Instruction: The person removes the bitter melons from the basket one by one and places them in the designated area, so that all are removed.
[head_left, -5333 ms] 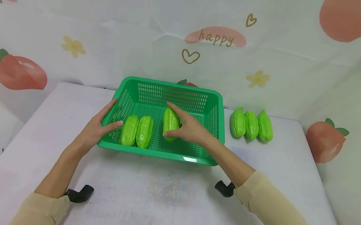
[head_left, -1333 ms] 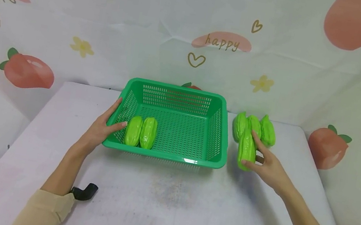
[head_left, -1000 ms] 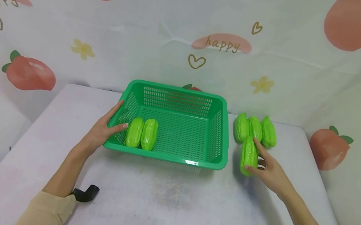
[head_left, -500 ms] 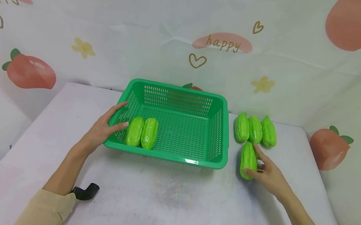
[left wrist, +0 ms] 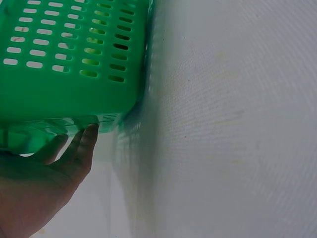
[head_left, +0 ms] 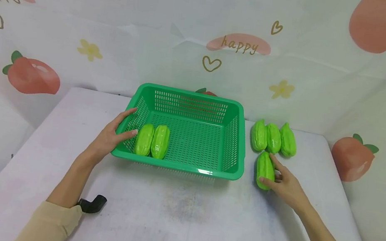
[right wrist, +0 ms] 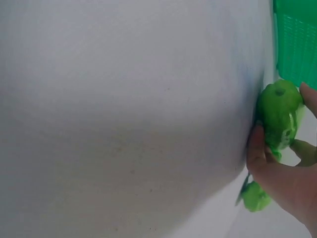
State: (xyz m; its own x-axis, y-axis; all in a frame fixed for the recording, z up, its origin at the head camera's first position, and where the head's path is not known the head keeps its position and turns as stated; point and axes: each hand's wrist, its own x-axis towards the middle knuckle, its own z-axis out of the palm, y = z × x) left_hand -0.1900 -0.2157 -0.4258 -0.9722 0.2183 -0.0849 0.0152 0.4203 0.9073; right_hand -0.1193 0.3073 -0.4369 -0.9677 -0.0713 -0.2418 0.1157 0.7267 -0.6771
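My right hand (head_left: 286, 188) holds a glossy ridged green bitter melon (head_left: 264, 170) between thumb and fingers. It lies low against the table, just right of the basket. In the right wrist view the fingers wrap the near end of this melon (right wrist: 281, 111). Behind it three more bitter melons (head_left: 273, 138) lie side by side. My left hand (head_left: 107, 139) grips the left side of the green plastic basket (head_left: 178, 166), with the thumb over the rim. Fingers (left wrist: 86, 148) touch the outer wall in the left wrist view. Two bitter melons (head_left: 152, 140) lie at the basket's front left.
The white table (head_left: 177, 219) extends in front of the basket and to both sides. Behind it hangs a white cloth (head_left: 178, 21) printed with fruit and hearts. A black wrist mount (head_left: 92, 204) sits on each forearm.
My right hand has carried one bitter melon out of the basket rightward to the table, before the other three. It then moved slightly nearer me. The left hand stays at the basket.
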